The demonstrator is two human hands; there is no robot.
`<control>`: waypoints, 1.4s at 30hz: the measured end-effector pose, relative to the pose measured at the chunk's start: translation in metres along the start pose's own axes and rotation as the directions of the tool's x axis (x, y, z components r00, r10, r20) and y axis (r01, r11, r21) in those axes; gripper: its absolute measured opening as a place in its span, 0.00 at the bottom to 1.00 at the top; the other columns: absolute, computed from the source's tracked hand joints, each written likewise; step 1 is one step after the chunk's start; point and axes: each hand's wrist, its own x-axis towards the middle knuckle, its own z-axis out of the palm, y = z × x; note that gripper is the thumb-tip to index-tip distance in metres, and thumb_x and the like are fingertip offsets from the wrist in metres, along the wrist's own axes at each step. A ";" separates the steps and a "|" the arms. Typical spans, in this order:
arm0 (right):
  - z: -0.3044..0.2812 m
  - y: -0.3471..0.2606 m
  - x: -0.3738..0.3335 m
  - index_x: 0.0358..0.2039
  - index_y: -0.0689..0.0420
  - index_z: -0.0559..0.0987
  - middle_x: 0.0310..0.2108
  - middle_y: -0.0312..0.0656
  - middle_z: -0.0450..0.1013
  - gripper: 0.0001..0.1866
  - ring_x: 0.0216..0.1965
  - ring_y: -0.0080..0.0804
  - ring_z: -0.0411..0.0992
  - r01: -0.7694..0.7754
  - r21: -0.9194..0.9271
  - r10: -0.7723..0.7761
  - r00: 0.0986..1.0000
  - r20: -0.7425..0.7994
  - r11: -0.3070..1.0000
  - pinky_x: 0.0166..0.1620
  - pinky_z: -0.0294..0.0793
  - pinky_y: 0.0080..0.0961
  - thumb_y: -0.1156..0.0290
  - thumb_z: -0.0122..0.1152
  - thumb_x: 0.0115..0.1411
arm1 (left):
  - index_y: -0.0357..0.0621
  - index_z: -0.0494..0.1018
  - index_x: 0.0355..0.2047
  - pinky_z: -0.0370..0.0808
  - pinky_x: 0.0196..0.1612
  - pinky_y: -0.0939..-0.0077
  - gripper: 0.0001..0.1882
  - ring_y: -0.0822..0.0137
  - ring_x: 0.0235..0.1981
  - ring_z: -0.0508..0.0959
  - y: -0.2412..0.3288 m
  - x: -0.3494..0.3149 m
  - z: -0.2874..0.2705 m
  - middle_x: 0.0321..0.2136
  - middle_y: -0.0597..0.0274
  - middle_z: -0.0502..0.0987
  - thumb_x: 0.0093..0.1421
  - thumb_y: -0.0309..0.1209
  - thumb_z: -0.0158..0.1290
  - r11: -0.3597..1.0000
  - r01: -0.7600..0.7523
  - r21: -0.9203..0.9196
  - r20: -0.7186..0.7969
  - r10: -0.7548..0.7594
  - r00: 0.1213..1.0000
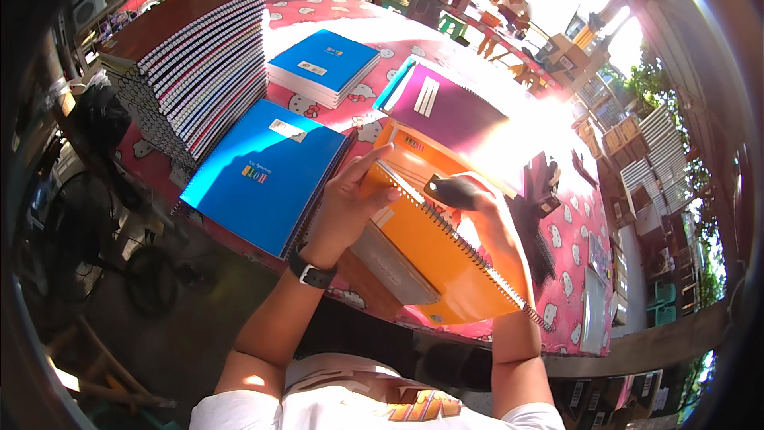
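Observation:
An orange spiral notebook (438,259) is tilted above the table's near edge, its coil running along the upper right side. My left hand (344,211), with a dark watch on its wrist, grips the notebook's top left corner between thumb and fingers. My right hand (489,207) is closed around a small black tool (452,191) beside the coil's upper end; its exact kind is unclear. At the notebook's lower right corner, a length of coil (543,317) sticks out past the cover. Beneath it shows a grey-brown sheet or cover (391,267).
A tall stack of spiral notebooks (203,64) stands at left. Blue notebooks (267,171) lie beside it, with a blue-topped pile (325,60) behind. Purple (446,103) and orange notebooks lie ahead on the pink patterned tablecloth (569,279). Dark objects (541,183) sit at right. Two people are farther back.

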 end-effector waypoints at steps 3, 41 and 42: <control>0.017 -0.006 -0.001 0.44 0.63 0.71 0.35 0.42 0.71 0.30 0.34 0.24 0.68 -0.017 0.196 0.008 0.999 0.048 0.980 0.34 0.67 0.24 0.47 0.51 0.54 | 0.43 0.65 0.54 0.69 0.45 0.82 0.27 0.77 0.41 0.71 0.000 -0.004 -0.003 0.40 0.65 0.73 0.53 0.26 0.58 1.000 -0.018 -0.001 -0.045 0.018 0.999; -0.059 0.147 -0.124 0.39 0.54 0.77 0.54 0.54 0.62 0.22 0.54 0.50 0.59 -0.549 -0.661 -0.069 0.740 -0.669 0.512 0.54 0.59 0.42 0.54 0.65 0.47 | 0.40 0.65 0.48 0.71 0.45 0.75 0.36 0.70 0.43 0.74 -0.011 -0.044 -0.037 0.41 0.59 0.74 0.38 0.29 0.68 0.904 0.170 0.392 0.110 -0.229 0.967; -0.058 0.145 -0.125 0.43 0.53 0.75 0.55 0.53 0.60 0.25 0.56 0.50 0.57 -0.572 -0.648 -0.002 0.749 -0.663 0.503 0.56 0.57 0.44 0.52 0.65 0.47 | 0.40 0.65 0.47 0.72 0.43 0.75 0.35 0.70 0.41 0.74 -0.009 -0.045 -0.040 0.39 0.60 0.74 0.37 0.27 0.68 0.860 0.197 0.471 0.052 -0.250 0.967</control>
